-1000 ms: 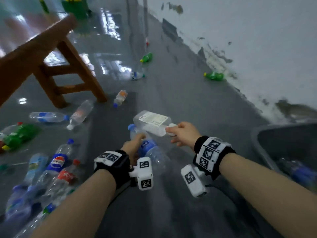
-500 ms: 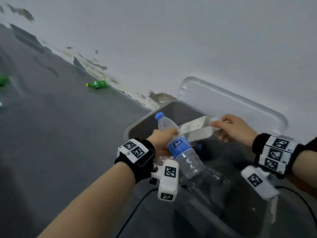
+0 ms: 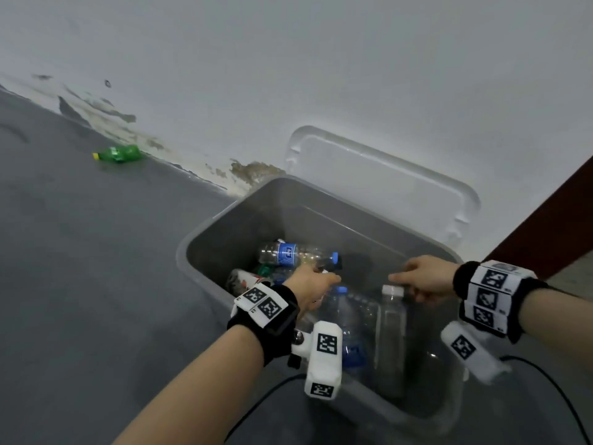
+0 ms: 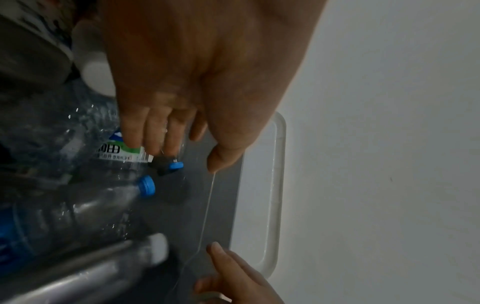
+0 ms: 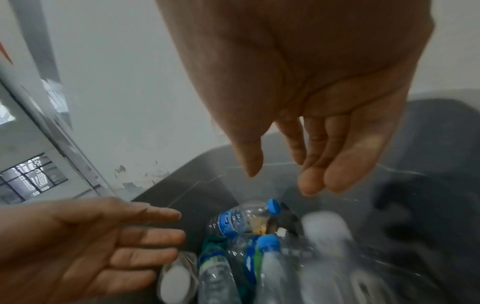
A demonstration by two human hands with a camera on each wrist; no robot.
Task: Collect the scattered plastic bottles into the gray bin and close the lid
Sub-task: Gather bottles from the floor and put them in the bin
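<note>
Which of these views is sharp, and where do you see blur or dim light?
Head view: mostly sharp, even dim light, green bottle clear. Left wrist view: dark inside the gray bin, bottles smeared. Right wrist view: right hand and white-capped bottle blurred.

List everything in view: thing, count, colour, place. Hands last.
gray bin: one, gray, open, on the floor by the wall.
lid: one, whitish translucent, leaning on the wall behind the bin.
bottles in the bin: several, mostly clear with blue or white caps; exact count unclear.
green bottle: one, on the floor by the wall.
cable: one, black, beside the bin.
left hand: over the bin, holding nothing.
right hand: over the bin, holding nothing.
</note>
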